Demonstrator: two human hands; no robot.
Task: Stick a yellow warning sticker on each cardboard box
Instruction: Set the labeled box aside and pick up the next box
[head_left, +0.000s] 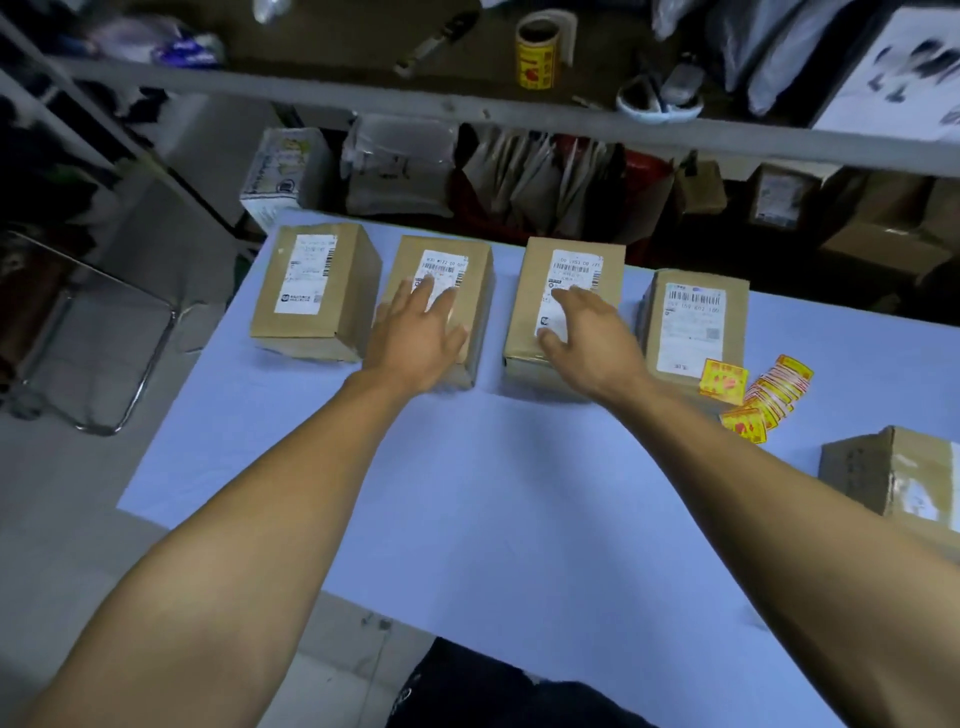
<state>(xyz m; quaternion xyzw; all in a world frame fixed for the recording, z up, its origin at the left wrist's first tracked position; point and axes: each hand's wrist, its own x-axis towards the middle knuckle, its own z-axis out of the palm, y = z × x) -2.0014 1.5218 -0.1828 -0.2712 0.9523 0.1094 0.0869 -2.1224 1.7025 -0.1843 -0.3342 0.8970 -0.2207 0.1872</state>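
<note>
While both bare arms reach forward over the pale blue table (493, 493), the head view shows four cardboard boxes in a row along its far edge, each with a white shipping label on top. From the left, the first box (314, 291) stands untouched; the left hand (418, 332) lies flat on the second box (447, 306), fingers straight and spread over its label, holding nothing. The right hand (589, 332) rests on the third box (566, 301) with fingers loosely extended across the label and the thumb out toward the box's near edge, also gripping nothing. The fourth box (693, 325) sits just beside that hand's wrist. Near its front corner a loose heap of yellow warning stickers (758, 397) with red print lies on the table, one touching the box's lower edge. A fifth box (893, 473) sits apart at the right edge. On the shelf above stands a roll of yellow stickers (537, 52).
</note>
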